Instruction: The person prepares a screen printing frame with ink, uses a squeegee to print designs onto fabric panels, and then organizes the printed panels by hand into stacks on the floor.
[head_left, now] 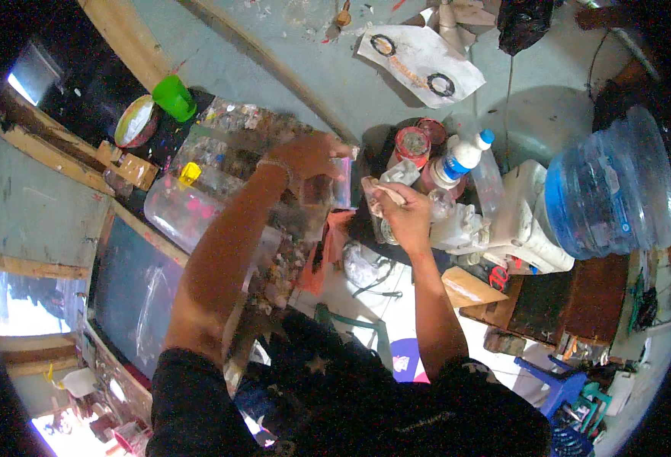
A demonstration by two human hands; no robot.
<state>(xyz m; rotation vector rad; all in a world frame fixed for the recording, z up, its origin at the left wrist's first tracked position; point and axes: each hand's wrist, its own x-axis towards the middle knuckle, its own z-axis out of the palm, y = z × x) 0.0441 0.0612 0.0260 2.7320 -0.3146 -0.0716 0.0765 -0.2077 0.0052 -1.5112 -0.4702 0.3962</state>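
Observation:
My left hand (310,161) reaches over a paint-stained worktable, its fingers curled at the top of a clear plastic container (343,183) with a pinkish-lilac edge. How firmly they grip it is hard to see. To the right, my right hand (408,219) is closed on a crumpled beige cloth-like piece (385,190), pinched between thumb and fingers. Just beyond that hand stand a white bottle with a blue cap (465,158) and a red-rimmed round tub (412,145). Small clear containers are clustered beside the wrist.
A green cup (174,97), a bowl (137,122) and a yellow piece (190,174) lie on the left, near a clear plastic bin (179,213). On the right are a white jerrycan (522,221) and a large blue water jug (610,186). A paper sheet (423,65) lies behind.

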